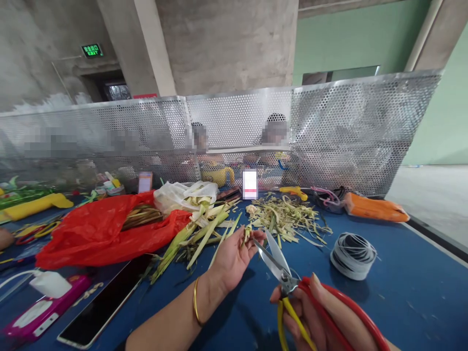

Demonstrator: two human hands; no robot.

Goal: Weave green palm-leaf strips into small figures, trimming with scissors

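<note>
My left hand [232, 258], with a gold bangle on the wrist, pinches a small green leaf piece [247, 234] between thumb and fingers over the blue table [402, 292]. My right hand [321, 317] grips scissors [281, 270] by their red and yellow handles; the blades stand apart and point up-left at the leaf piece. Long green leaf strips [197, 234] lie just left of my left hand. A heap of leaf trimmings [287, 217] lies beyond the scissors.
A red plastic bag [102, 231] and a white bag [185, 192] hold more leaves. A coil of grey band [353, 253] lies to the right. A phone [100, 307], a pink device [40, 312] and a charger [49, 282] lie at the left. Other people sit behind a perforated metal screen [347, 131].
</note>
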